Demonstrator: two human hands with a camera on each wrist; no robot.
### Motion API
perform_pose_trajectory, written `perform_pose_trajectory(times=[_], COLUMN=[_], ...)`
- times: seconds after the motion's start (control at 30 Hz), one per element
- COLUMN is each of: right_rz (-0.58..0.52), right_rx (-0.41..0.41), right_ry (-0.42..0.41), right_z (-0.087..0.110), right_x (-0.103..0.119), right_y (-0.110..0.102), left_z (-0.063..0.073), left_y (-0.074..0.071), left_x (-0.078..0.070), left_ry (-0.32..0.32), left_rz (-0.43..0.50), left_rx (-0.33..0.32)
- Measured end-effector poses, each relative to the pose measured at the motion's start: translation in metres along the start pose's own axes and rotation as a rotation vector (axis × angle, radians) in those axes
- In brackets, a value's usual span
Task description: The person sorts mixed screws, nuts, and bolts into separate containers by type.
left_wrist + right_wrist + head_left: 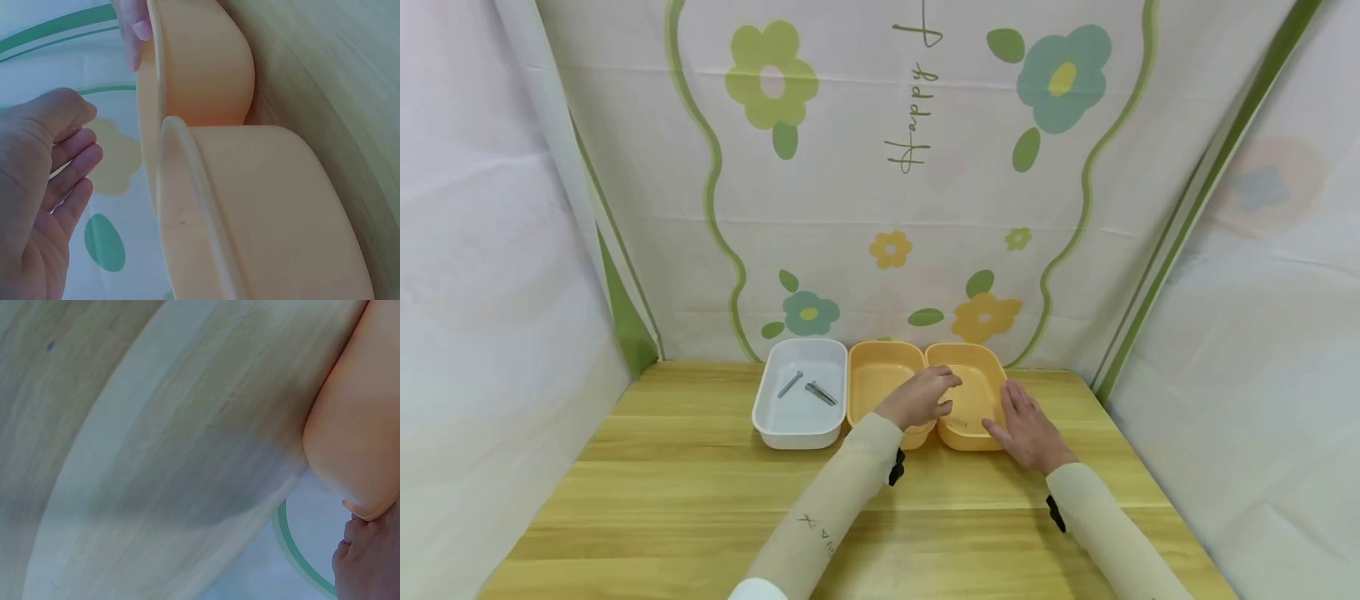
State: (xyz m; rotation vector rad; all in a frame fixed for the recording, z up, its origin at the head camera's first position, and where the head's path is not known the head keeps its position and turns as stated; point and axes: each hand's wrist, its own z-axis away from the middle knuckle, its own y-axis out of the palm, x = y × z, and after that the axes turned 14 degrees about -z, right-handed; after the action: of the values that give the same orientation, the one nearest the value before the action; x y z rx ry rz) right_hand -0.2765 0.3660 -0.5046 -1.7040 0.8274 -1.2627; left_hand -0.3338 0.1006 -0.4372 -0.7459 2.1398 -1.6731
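Note:
Three plastic trays stand side by side: a white tray [799,440], a middle yellow tray [872,354] and a right yellow tray [970,439]. My left hand [919,397] hovers above the meeting edges of the two yellow trays, its fingers loosely bent. In the left wrist view that hand [37,181] shows nothing between thumb and fingers. My right hand [1032,429] lies against the right yellow tray's outer rim, fingers straight and thumb spread toward its near side. The right wrist view shows only part of this hand [369,556], beside the tray wall [359,419].
Several metal screws [822,393] lie inside the white tray. The wooden table [700,500] carries all the trays near its back edge. Behind them hangs a flower-print cloth [850,192], with pale cloth walls at left [490,292] and right [1262,375].

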Motion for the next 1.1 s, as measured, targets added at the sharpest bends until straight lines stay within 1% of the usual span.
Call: perform_pose_trajectory(times=[0.07,0.17,0.33,0.47,0.6,0.73,0.87,0.97,1.03,1.1], right_rz=[-0.001,-0.004,0.006,0.008,-0.013,-0.023,-0.004,0.0,-0.001,-0.007], right_rx=[0.003,0.004,-0.001,-0.008,-0.002,-0.006,-0.009,-0.004,0.001,0.004], right_ry=[0.005,0.002,-0.006,-0.004,-0.008,-0.011,-0.009,-0.008,-0.005,0.0], right_z=[0.0,-0.001,-0.002,-0.001,-0.001,-0.001,-0.001,-0.001,-0.002,-0.002], right_x=[0.0,0.0,-0.002,-0.004,-0.003,-0.002,-0.001,0.0,0.0,0.0], right_y=[0.0,0.0,-0.001,0.0,0.003,0.004,0.003,0.001,0.0,0.0], left_z=[0.003,0.01,0.028,0.044,0.067,0.09,0.112,0.128,0.138,0.147], left_y=[-0.002,-0.009,-0.026,-0.039,-0.051,-0.062,-0.07,-0.071,-0.069,-0.066], left_x=[0.001,0.006,0.02,0.029,0.034,0.034,0.032,0.03,0.03,0.03], left_ry=[-0.019,-0.031,-0.004,0.025,0.052,0.096,0.113,0.123,0.133,0.129], left_rz=[-0.001,0.032,0.074,0.086,0.061,0.04,0.062,0.098,0.12,0.14], left_rx=[0.016,0.034,0.049,0.059,0.072,0.077,0.1,0.12,0.128,0.15])
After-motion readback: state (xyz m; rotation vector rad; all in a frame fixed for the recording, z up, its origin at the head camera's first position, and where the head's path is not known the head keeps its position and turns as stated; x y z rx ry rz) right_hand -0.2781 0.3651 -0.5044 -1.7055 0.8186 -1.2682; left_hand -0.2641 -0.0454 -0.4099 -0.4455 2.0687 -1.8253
